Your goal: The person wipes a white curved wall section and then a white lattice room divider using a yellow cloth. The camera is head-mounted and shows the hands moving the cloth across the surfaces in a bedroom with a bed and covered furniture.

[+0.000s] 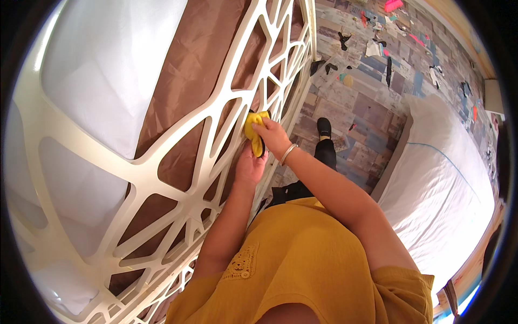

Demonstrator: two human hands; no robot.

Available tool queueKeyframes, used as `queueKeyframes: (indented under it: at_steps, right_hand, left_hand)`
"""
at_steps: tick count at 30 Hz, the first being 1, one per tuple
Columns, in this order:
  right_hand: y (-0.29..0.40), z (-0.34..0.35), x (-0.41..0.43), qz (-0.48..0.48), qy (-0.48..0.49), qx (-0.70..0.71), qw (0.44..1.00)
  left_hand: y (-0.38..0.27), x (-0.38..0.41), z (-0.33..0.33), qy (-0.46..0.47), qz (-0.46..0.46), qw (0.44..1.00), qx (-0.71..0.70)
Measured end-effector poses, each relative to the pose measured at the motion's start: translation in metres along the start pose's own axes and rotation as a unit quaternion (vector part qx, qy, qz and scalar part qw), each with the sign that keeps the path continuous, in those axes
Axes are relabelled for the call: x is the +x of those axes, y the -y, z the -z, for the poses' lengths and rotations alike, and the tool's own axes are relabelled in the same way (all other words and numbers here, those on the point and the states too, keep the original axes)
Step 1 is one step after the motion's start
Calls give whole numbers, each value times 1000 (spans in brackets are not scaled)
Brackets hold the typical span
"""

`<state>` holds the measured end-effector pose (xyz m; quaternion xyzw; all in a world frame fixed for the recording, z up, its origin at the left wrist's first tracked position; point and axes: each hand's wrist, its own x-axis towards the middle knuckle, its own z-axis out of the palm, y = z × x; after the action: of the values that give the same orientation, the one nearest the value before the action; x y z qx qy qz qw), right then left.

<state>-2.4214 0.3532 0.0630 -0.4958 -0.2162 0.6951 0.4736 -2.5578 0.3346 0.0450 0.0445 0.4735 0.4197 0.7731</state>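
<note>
A small piece of yellow cloth with black edging (254, 126) is bunched between my two hands, beside a white openwork lattice panel (190, 198). My right hand (274, 137) pinches the cloth from above, its thumb pressed onto the folds. Lower down, my left hand (251, 164) holds the bottom end of the cloth from beneath, palm turned up. Its fingers are partly hidden behind the fabric. A pale bangle (288, 154) circles my right wrist.
Brown fabric (190, 73) and white fabric (105, 56) hang behind the lattice. Many scraps, such as a black strip (389, 72) and a white piece (374, 48), litter the patchwork-patterned floor (332, 107). A large white bundle with a blue line (437, 190) lies to the right.
</note>
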Motion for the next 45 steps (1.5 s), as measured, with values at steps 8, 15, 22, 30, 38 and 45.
queueKeyframes:
  at_steps: [8, 15, 22, 30, 38, 45]
  right_hand:
    - [-5, -2, 4, -21, 59, 39, 997]
    - [9, 7, 14, -31, -1, 215, 976]
    - [24, 10, 16, -10, -8, 72, 997]
    - [38, 19, 38, 37, -37, 253, 966]
    - [22, 33, 34, 30, -17, 209, 977]
    - [14, 63, 64, 160, -355, -46, 920]
  left_hand:
    - [-7, -20, -28, -74, -16, 997, -25]
    - [-6, -4, -15, 32, 7, 999, -35]
    - [-2, 10, -48, 9, 24, 999, -31]
    - [-12, 23, -70, 70, 15, 997, -14]
    - [4, 24, -65, 33, 45, 998, -24]
    - [24, 61, -96, 21, 84, 996, 21]
